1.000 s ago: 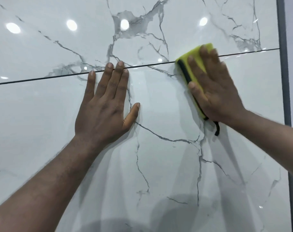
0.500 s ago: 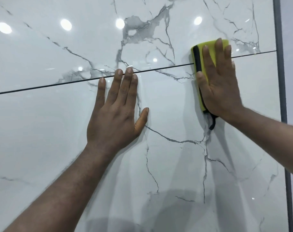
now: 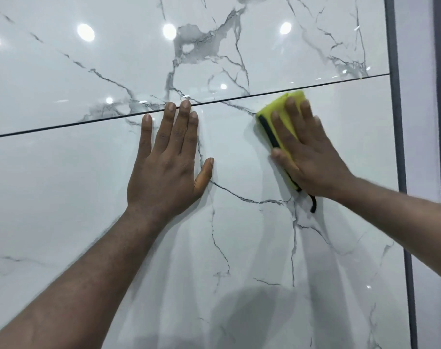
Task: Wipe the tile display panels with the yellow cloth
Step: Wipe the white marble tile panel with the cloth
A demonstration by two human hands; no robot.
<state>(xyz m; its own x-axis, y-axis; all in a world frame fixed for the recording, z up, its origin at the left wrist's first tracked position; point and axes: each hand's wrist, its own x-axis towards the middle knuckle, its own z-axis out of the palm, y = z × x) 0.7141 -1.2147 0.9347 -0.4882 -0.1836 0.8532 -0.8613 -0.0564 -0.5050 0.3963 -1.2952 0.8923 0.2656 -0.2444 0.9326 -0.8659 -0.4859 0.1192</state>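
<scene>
Two glossy white marble-look tile panels fill the view, an upper panel (image 3: 113, 59) and a lower panel (image 3: 63, 197), split by a thin dark joint (image 3: 63, 125). My right hand (image 3: 307, 154) presses a folded yellow cloth (image 3: 280, 107) with a black edge flat on the lower panel, just under the joint, fingers straight. My left hand (image 3: 168, 162) lies flat on the lower panel to the left of the cloth, fingers spread, fingertips reaching the joint.
A dark grey vertical frame strip (image 3: 398, 122) bounds the panels on the right, with a pale wall (image 3: 418, 96) beyond it. Ceiling lights reflect as bright spots on the upper panel.
My right hand slid the cloth down from across the joint onto the lower panel and tilted it leftward. My left hand stayed planted on the panel.
</scene>
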